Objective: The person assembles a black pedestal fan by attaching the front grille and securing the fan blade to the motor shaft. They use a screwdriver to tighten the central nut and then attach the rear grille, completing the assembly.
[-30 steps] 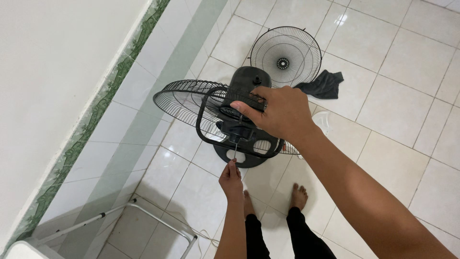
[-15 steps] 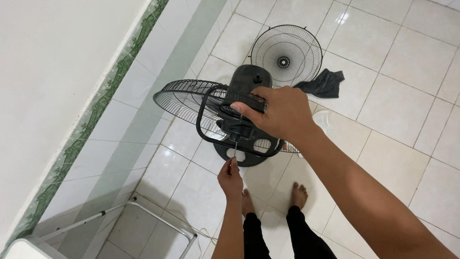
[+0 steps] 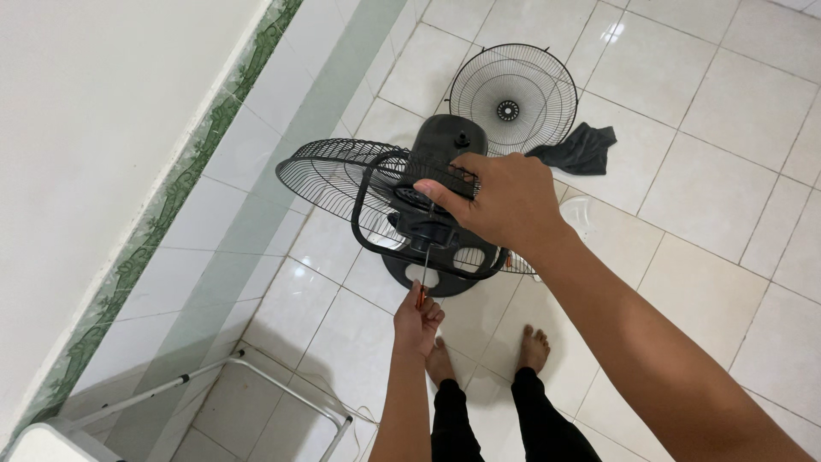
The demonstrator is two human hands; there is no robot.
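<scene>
Gripping the fan (image 3: 432,184) at its motor housing, my right hand (image 3: 505,201) is closed over it, above the tiled floor (image 3: 727,171). My left hand (image 3: 417,323) is closed on a screwdriver (image 3: 423,274), tip up under the motor. Loose grille (image 3: 513,98) and cloth (image 3: 581,148) lie beyond.

The left hand (image 3: 417,323) sits lower and slightly further right than a second ago, exposing more of the screwdriver (image 3: 423,272): its reddish handle now shows above the fingers (image 3: 434,313), which were previously closed over it. The shaft appears longer below the fan motor housing (image 3: 432,224).
</scene>
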